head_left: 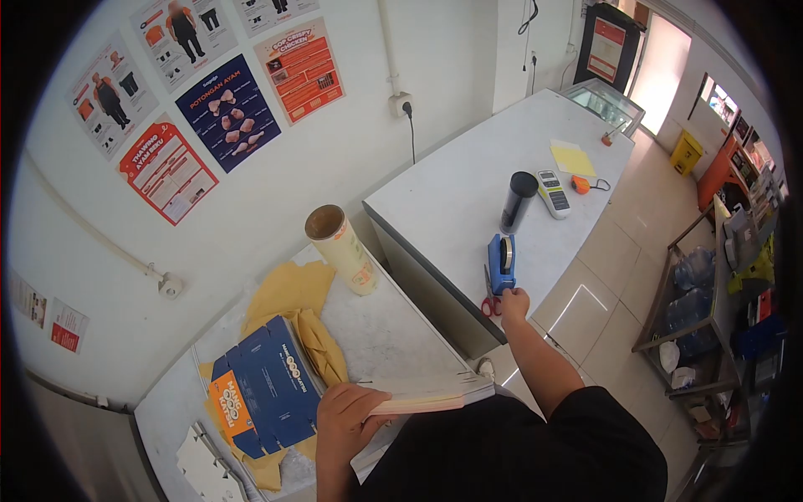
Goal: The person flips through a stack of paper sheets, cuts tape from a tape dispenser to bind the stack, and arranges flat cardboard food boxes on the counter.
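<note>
My left hand is closed on the end of a thick, pale stack of paper by the near table edge. At the front end of a blue tape dispenser, the fingers of my right hand are pinched together. What they pinch is too small to make out. Red-handled scissors lie beside the dispenser. A dark blue folded carton with an orange panel rests on crumpled yellow-brown paper, left of my left hand.
A wide roll on a cardboard core stands on the near table. The farther table holds a black cylinder, a grey-white handheld device, an orange tape measure and yellow paper. A gap separates the tables; a metal rack stands right.
</note>
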`<state>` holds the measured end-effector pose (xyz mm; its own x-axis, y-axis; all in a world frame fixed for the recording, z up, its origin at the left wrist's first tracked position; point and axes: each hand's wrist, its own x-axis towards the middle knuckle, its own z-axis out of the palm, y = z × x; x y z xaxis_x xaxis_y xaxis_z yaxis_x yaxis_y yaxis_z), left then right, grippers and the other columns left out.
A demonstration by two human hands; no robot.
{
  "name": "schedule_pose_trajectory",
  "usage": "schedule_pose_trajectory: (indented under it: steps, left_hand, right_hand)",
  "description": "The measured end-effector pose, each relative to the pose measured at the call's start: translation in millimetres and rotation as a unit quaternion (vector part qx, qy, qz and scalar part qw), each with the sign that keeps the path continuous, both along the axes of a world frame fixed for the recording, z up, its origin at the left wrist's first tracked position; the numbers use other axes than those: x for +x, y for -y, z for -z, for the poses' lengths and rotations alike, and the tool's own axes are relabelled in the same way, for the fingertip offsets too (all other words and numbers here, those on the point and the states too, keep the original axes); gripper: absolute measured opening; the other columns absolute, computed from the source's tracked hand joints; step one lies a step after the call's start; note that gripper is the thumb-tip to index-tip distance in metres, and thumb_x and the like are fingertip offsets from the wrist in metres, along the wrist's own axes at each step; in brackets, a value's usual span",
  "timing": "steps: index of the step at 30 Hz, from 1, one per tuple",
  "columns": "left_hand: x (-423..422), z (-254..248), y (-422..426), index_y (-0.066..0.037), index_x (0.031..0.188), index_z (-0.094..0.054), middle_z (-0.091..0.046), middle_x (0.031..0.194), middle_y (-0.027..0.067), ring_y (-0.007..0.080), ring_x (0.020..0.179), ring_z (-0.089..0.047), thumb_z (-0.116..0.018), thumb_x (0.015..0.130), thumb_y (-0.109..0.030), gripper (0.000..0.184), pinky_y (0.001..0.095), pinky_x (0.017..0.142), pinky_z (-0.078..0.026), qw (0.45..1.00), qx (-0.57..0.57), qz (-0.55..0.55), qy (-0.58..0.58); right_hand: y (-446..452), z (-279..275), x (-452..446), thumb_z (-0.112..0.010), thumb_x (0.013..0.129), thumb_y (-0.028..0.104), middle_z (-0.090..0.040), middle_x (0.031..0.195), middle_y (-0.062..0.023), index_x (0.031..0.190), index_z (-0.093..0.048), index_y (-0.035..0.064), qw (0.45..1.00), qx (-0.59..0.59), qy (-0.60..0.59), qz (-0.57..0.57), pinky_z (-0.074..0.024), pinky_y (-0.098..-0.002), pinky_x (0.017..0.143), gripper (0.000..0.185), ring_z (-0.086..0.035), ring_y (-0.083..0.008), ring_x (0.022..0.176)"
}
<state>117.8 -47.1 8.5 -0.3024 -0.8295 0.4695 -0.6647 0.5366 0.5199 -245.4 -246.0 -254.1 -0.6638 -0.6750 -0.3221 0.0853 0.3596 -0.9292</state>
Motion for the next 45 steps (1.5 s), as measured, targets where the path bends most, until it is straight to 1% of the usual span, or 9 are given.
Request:
schedule_pose_trajectory:
  steps: [2, 8, 16, 22, 25, 29, 33, 38, 45]
  left_hand:
    - [-1.2, -1.9, -0.8, -0.010, 0.101, -0.079, -0.077, 0.092, 0.0043, 0.0275, 0.084, -0.071, -0.093, 0.070, -0.026, 0.037, 0.0393, 0.077, -0.055, 1.000, 0.007, 0.005, 0.005]
    - [0.4, 0.9, -3.4, -0.010, 0.100, -0.078, -0.077, 0.092, 0.0056, 0.0286, 0.083, -0.070, -0.092, 0.071, -0.027, 0.036, 0.0396, 0.076, -0.054, 1.000, 0.005, -0.006, -0.003]
    - [0.1, -1.1, -0.3, -0.011, 0.099, -0.079, -0.076, 0.093, 0.0049, 0.0283, 0.085, -0.070, -0.091, 0.074, -0.028, 0.033, 0.0401, 0.077, -0.054, 1.000, 0.000, -0.010, -0.015]
    - [-10.9, -2.0, -5.8, -0.008, 0.090, -0.077, -0.073, 0.087, 0.0100, 0.0370, 0.085, -0.068, -0.087, 0.076, -0.025, 0.024, 0.0462, 0.076, -0.050, 0.999, -0.020, -0.020, -0.030]
    - [1.3, -5.0, -8.7, -0.005, 0.113, -0.075, -0.073, 0.106, 0.0194, 0.0399, 0.102, -0.068, -0.076, 0.090, -0.037, 0.039, 0.0516, 0.095, -0.049, 0.999, 0.051, 0.014, 0.009]
    - [3.8, -6.2, -9.3, 0.000, 0.114, -0.072, -0.073, 0.105, 0.0185, 0.0397, 0.099, -0.068, -0.071, 0.094, -0.038, 0.042, 0.0488, 0.092, -0.051, 0.999, 0.018, 0.035, 0.028]
    - [-3.2, 1.4, -8.1, -0.009, 0.093, -0.078, -0.074, 0.089, 0.0088, 0.0349, 0.087, -0.068, -0.086, 0.077, -0.027, 0.025, 0.0453, 0.078, -0.050, 1.000, -0.029, 0.005, 0.001]
    - [3.6, 8.2, -3.5, -0.010, 0.100, -0.078, -0.076, 0.093, 0.0071, 0.0320, 0.087, -0.069, -0.087, 0.080, -0.029, 0.029, 0.0441, 0.079, -0.051, 1.000, -0.023, 0.007, -0.013]
    - [3.2, -0.7, -6.5, -0.008, 0.102, -0.076, -0.073, 0.093, 0.0071, 0.0313, 0.090, -0.068, -0.088, 0.080, -0.026, 0.031, 0.0421, 0.080, -0.052, 0.999, -0.020, -0.001, -0.037]
  right_hand:
    - [0.7, 15.2, 1.4, -0.064, 0.101, 0.015, -0.068, 0.077, -0.0098, 0.093, -0.065, -0.0030, 0.998, 0.056, -0.037, -0.005, -0.0518, -0.0366, 0.053, 0.020, -0.071, -0.0203, 0.067]
    - [-19.7, -12.9, 1.5, -0.064, 0.106, 0.016, -0.069, 0.081, -0.0061, 0.099, -0.066, 0.0004, 0.983, -0.100, -0.004, -0.154, -0.0500, -0.0314, 0.059, 0.018, -0.064, -0.0142, 0.069]
    - [-62.9, -185.1, 8.3, -0.073, 0.101, 0.007, -0.070, 0.096, -0.0027, 0.111, -0.066, 0.0053, 0.849, -0.221, 0.171, -0.449, -0.0537, -0.0282, 0.078, 0.012, -0.066, -0.0115, 0.086]
    - [-84.4, -232.0, 24.2, -0.073, 0.103, 0.015, -0.072, 0.108, -0.0030, 0.120, -0.066, 0.0068, 0.794, -0.279, -0.045, -0.538, -0.0563, -0.0316, 0.089, 0.020, -0.069, -0.0115, 0.100]
    - [-103.7, -262.8, 35.5, -0.069, 0.103, 0.008, -0.072, 0.106, -0.0035, 0.120, -0.066, 0.0054, 0.790, -0.258, -0.082, -0.551, -0.0567, -0.0314, 0.089, 0.018, -0.069, -0.0126, 0.098]
    - [-116.0, -287.8, 42.7, -0.069, 0.101, 0.005, -0.073, 0.105, -0.0086, 0.120, -0.065, 0.0034, 0.754, -0.288, -0.154, -0.570, -0.0573, -0.0325, 0.083, 0.020, -0.071, -0.0189, 0.094]
    - [-120.8, -321.6, 44.6, -0.073, 0.099, 0.005, -0.074, 0.107, -0.0124, 0.120, -0.067, 0.0018, 0.722, -0.256, -0.210, -0.607, -0.0583, -0.0352, 0.081, 0.022, -0.073, -0.0228, 0.093]
    - [-122.6, -361.4, 59.0, -0.072, 0.093, 0.005, -0.072, 0.099, -0.0145, 0.117, -0.066, 0.0047, 0.629, -0.223, -0.275, -0.692, -0.0561, -0.0440, 0.082, 0.025, -0.071, -0.0363, 0.095]
    - [-130.6, -392.5, 102.4, -0.069, 0.097, 0.013, -0.064, 0.093, -0.0116, 0.105, -0.065, 0.0066, 0.425, -0.224, -0.394, -0.784, -0.0540, -0.0474, 0.078, 0.011, -0.067, -0.0353, 0.091]
